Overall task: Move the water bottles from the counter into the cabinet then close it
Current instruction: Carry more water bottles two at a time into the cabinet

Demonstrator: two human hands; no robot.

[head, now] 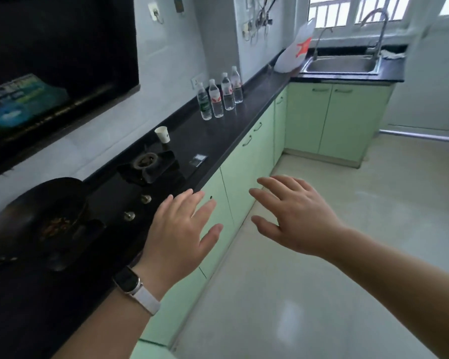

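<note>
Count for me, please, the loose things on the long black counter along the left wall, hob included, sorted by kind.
water bottles: 4
paper cup: 1
wok: 1
flat dark packet: 1
white plastic bag: 1
Total: 8

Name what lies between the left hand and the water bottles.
Head view: past the left hand come stove knobs, a burner, a dark packet, a paper cup, then the water bottles.

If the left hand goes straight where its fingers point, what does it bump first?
The left hand would probably meet the green cabinet doors under the counter edge, not the water bottles; depth is unclear.
</note>
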